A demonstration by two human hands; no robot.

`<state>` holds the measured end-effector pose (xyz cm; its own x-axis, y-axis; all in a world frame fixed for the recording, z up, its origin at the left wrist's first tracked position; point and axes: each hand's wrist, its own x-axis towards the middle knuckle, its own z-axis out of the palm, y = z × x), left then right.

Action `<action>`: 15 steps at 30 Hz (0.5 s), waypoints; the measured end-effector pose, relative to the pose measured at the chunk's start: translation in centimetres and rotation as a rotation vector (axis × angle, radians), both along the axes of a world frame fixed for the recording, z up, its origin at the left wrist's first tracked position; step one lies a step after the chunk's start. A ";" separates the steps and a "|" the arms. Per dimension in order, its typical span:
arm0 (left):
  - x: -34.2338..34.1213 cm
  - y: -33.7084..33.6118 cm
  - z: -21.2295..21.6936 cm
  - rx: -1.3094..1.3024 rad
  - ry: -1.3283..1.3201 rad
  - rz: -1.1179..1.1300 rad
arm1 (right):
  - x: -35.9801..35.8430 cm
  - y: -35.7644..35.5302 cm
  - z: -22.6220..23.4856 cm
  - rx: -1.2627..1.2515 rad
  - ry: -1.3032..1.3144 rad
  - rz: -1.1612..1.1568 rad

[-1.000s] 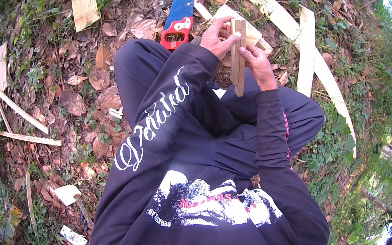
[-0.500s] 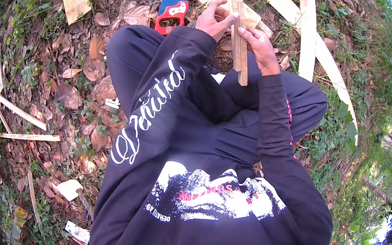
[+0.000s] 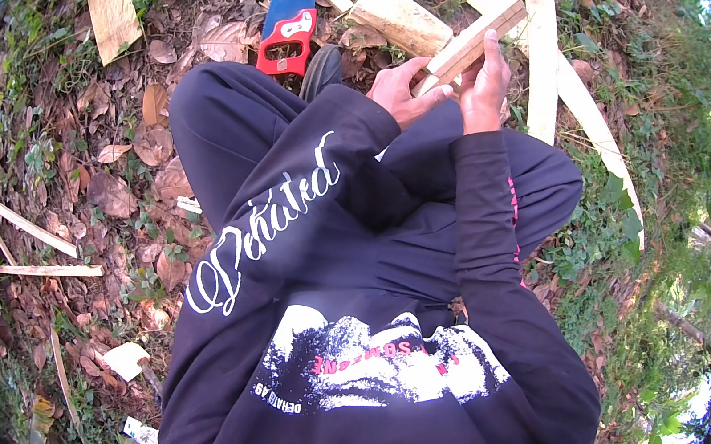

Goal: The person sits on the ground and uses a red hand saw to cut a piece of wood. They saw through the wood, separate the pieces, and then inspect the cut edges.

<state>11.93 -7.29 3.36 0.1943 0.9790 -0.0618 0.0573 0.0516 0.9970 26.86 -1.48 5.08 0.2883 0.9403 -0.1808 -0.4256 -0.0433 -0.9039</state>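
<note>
Two short wooden strips (image 3: 473,45), pressed face to face, are held slantwise above my crossed legs. Their lower left end lies in my left hand (image 3: 406,94), whose thumb stretches along below it. My right hand (image 3: 485,90) supports them from below nearer the middle, a finger or thumb raised against their near side. Some of the right fingers are hidden behind the wood. Just beyond the strips a thicker wooden block (image 3: 403,20) rests on the ground.
A handsaw (image 3: 288,47) with blue blade and red handle lies beyond my left knee, close to my shoe (image 3: 321,71). Long pale boards (image 3: 542,58) cross at the right. Thin wood strips (image 3: 27,216) and a flat offcut (image 3: 115,20) lie at the left among dry leaves.
The strips have turned from nearly upright in the picture to a slant rising rightward, and their ends now sit closer to level. My left hand has moved down to their lower end.
</note>
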 end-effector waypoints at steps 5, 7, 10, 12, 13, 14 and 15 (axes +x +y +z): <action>0.3 -0.2 0.4 -0.071 -0.148 0.086 | -0.5 0.0 -0.3 0.012 0.045 -0.049; 0.6 -0.3 -0.1 0.110 -0.038 0.204 | -0.7 0.0 -0.4 0.013 0.060 -0.064; 0.8 0.1 -0.5 0.396 0.067 0.328 | -1.0 -0.1 -0.7 0.015 0.103 -0.055; 0.9 0.2 -0.6 0.489 0.109 0.351 | -1.0 0.0 -1.0 0.015 0.112 -0.059; 0.9 0.2 -0.6 0.484 0.127 0.342 | -0.9 0.1 -1.0 0.015 0.119 -0.062; 1.0 0.2 -0.7 0.480 0.144 0.334 | -0.8 0.1 -1.1 0.014 0.131 -0.064; 0.9 0.2 -0.6 0.464 0.136 0.335 | -0.8 0.1 -1.2 0.013 0.138 -0.062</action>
